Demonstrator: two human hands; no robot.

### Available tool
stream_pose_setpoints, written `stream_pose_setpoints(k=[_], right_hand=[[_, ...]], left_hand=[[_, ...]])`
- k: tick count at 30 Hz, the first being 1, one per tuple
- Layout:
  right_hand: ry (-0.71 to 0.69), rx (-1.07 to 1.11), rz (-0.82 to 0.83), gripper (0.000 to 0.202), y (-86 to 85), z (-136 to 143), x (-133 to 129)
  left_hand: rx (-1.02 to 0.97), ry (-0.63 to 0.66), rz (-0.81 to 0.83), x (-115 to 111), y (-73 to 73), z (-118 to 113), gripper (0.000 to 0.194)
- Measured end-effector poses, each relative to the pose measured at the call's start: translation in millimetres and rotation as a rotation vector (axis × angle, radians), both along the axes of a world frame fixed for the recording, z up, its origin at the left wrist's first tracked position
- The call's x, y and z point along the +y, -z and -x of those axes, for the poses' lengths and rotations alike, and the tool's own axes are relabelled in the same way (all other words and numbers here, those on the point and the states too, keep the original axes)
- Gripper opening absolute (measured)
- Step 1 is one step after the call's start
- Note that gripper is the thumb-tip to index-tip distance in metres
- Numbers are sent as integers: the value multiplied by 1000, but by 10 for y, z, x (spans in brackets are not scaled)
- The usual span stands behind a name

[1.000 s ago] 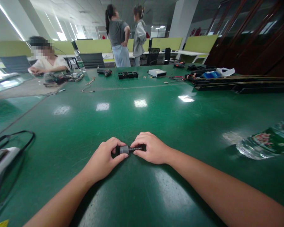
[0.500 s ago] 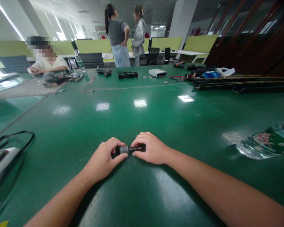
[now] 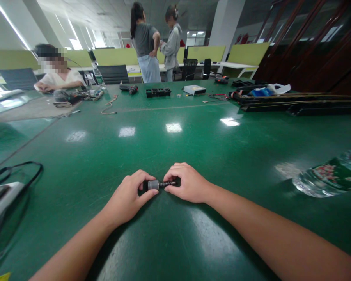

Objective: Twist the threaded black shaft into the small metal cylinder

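Note:
A small grey metal cylinder with a dark ribbed shaft [image 3: 153, 184] lies level in front of me, its shaft pointing right. My left hand [image 3: 126, 201] pinches the thick cylinder end between thumb and fingers. Thumb and fingertips of my right hand [image 3: 190, 184] close around the thin ribbed shaft, and its tip shows inside the curl of the fingers. Both hands rest low at the green tabletop [image 3: 152, 148]. Whether the part touches the table, I cannot tell.
A water bottle [image 3: 330, 171] lies at the right. To the left is a white device [image 3: 6, 203] with a black strap [image 3: 36, 166]. Along the far side are a power drill [image 3: 129, 89], a black tray-like part [image 3: 158, 92], a white box [image 3: 194, 90] and black rails [image 3: 280, 103]. A person [image 3: 61, 76] sits far left.
My right fingertips have shifted slightly right along the shaft. My left hand and the cylinder have stayed in place.

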State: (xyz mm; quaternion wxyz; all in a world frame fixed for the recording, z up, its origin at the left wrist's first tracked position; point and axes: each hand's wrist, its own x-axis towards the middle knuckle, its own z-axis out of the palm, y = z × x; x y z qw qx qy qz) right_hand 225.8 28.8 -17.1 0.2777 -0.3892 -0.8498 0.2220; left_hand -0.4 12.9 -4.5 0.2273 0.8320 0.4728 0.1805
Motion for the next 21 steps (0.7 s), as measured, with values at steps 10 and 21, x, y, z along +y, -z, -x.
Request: stream_pose_setpoints(k=[10, 21], right_hand=[[210, 18, 46, 9, 23, -186, 147], [143, 30, 28, 10, 36, -135, 121]], left_hand=[[-13, -98, 62, -2, -33, -1, 24], [-34, -96, 56, -16, -52, -6, 23]])
